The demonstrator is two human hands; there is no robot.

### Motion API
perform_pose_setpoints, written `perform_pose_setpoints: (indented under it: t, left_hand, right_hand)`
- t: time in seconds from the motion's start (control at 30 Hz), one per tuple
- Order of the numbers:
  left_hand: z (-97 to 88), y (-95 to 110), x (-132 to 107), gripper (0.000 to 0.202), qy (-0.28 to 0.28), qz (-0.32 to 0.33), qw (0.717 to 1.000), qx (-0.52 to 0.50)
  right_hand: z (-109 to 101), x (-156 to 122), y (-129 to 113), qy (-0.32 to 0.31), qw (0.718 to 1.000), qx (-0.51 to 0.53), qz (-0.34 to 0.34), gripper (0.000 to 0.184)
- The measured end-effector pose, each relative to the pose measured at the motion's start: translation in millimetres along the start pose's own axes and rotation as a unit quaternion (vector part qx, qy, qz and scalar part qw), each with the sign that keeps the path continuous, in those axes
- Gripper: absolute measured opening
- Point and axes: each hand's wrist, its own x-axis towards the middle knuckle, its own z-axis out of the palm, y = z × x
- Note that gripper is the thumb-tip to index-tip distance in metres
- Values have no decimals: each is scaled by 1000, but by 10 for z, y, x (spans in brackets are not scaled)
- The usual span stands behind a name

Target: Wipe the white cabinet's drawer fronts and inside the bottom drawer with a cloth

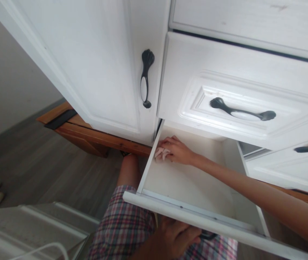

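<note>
The right hand presses a small pale pink cloth into the far left corner of the open white wooden drawer. The left hand grips its front underneath; pushing it shut could pinch the forearm.

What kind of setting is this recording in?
Probably a room in a home: a white cabinet door with a dark ornate handle, stacked drawers, wood-look flooring. The right hand presses a pinkish cloth inside the open drawer; the left hand grips its front.
</note>
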Motion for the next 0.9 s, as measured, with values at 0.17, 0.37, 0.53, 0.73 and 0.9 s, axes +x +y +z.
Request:
perform_pose_setpoints:
  t: [0.17, 0.37, 0.53, 0.73, 0.9]
  left_hand:
    - [-47, 0, 79, 14, -8, 1, 1000, -21]
    - [-62, 5, 167, 18, 38, -7, 998, -49]
    - [-40, 36, 113, 25, 43, -31, 997, -54]
    - [-47, 46, 123, 30, 49, -47, 996, -53]
    - [-93, 65, 182, 32, 46, -43, 997, -40]
  right_hand:
    - [114, -750, -624, -111, 991, 53, -61, 41]
    - [-146, -1362, -175, -135, 989, -10, 61, 44]
    - [-256, -955, 400, -17, 963, -151, 221, 51]
    - [-114, -33, 170, -11, 983, -83, 161, 48]
    - [-115, -269, -369, -99, 990, 102, 18, 27]
